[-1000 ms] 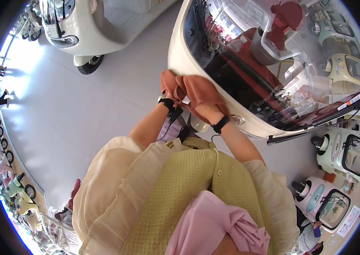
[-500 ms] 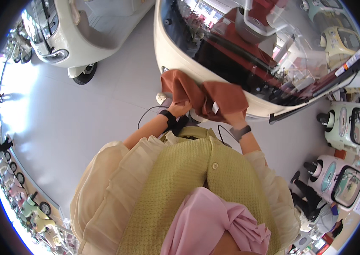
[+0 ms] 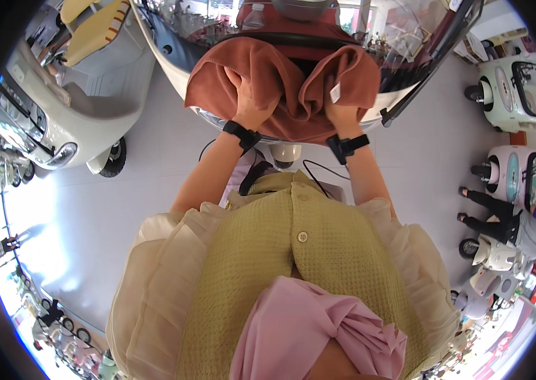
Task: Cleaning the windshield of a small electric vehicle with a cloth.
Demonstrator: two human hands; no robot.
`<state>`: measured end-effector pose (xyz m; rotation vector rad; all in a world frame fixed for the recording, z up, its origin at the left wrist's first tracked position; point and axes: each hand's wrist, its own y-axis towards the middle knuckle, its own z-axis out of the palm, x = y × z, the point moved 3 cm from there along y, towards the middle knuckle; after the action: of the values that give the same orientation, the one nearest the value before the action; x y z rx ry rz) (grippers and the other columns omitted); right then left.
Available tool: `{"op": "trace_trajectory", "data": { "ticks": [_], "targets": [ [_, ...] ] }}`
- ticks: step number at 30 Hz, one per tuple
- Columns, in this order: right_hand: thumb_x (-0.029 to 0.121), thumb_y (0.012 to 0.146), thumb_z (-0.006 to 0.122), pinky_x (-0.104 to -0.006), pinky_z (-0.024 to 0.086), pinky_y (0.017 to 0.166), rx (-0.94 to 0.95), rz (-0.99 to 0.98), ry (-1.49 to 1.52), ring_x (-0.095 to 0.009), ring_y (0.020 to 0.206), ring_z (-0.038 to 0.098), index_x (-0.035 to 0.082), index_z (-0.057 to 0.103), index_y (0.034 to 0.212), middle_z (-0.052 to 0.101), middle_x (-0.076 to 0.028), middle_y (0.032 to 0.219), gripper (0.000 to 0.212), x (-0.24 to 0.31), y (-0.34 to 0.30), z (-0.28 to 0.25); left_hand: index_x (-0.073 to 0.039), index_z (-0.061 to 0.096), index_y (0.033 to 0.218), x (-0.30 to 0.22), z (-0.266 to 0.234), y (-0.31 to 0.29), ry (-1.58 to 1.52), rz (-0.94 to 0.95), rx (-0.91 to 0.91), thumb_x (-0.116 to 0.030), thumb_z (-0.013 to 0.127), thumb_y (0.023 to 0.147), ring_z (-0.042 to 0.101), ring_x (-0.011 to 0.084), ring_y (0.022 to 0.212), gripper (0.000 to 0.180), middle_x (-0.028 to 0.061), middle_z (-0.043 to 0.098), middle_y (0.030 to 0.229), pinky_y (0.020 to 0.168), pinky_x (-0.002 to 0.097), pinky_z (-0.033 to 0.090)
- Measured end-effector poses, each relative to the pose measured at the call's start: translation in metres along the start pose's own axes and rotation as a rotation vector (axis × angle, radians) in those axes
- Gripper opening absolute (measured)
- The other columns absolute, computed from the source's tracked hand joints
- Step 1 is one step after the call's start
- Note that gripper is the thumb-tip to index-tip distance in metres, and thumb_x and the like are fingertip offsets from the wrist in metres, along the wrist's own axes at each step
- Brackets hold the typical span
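The rust-brown cloth (image 3: 284,88) is bunched against the rounded white front of the small car (image 3: 173,82) straight ahead of me, draped over the edge where the white body meets the dark glass windscreen (image 3: 318,25). My left hand (image 3: 252,101) is closed into the cloth, fingers curled over a thick fold and mostly buried in it, so only the knuckles and back of the hand show. My right hand (image 3: 339,107) grips the other side the same way, closed on a gathered flap with a small white label (image 3: 335,92) hanging just above my knuckles. The cloth looks soft and matte, falling in heavy rounded folds, while the car body beneath it is smooth, glossy and curved. A black band sits on each wrist, left (image 3: 241,134) and right (image 3: 346,145), just below the cloth. A thin black wiper arm (image 3: 432,66) slants down the glass to the right of the cloth. Nearer than the cloth, my yellow waffle-textured top (image 3: 293,253) with pale ruffled sleeves fills the lower view. Left of the cloth stands another white vehicle (image 3: 59,120) on the pale shiny floor (image 3: 148,171); well to the right are small pastel scooter-like vehicles (image 3: 515,88).
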<state>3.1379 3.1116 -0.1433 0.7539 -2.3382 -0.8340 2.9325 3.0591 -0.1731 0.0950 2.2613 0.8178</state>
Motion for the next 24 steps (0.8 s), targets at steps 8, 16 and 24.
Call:
{"op": "trace_trajectory", "data": {
  "ticks": [8,16,24],
  "targets": [
    [0.013,0.074,0.067,-0.0425,0.047,0.070,0.495,-0.130,0.155,-0.034,0.087,0.061,0.011,0.065,0.106,0.063,-0.012,0.088,0.032,0.050,-0.058,-0.019,0.003,0.060,0.125,0.016,0.022,-0.119,0.781,0.376,0.639,-0.026,0.060,0.079,0.047,0.0396,0.125,0.054,0.0189,0.060,0.127,0.110,0.0665,0.020],
    [0.015,0.077,0.067,-0.0444,0.045,0.094,0.350,0.038,0.219,-0.039,0.107,0.056,0.008,0.059,0.121,0.061,-0.016,0.113,0.046,-0.006,-0.088,-0.022,-0.005,0.073,0.082,0.035,0.024,-0.155,0.482,0.160,0.771,-0.030,0.064,0.077,0.058,0.0305,0.103,0.027,0.0144,0.067,0.095,0.089,0.0484,0.044],
    [0.022,0.101,0.047,-0.0379,0.025,0.115,-0.155,0.663,0.207,-0.039,0.140,0.032,0.002,0.017,0.154,0.028,-0.023,0.155,0.064,-0.093,-0.110,-0.008,-0.005,0.068,0.107,-0.023,0.040,-0.053,0.405,0.069,0.555,-0.029,0.064,0.081,0.061,0.0362,0.105,0.035,0.0167,0.067,0.104,0.091,0.0501,0.044]
  ]
}}
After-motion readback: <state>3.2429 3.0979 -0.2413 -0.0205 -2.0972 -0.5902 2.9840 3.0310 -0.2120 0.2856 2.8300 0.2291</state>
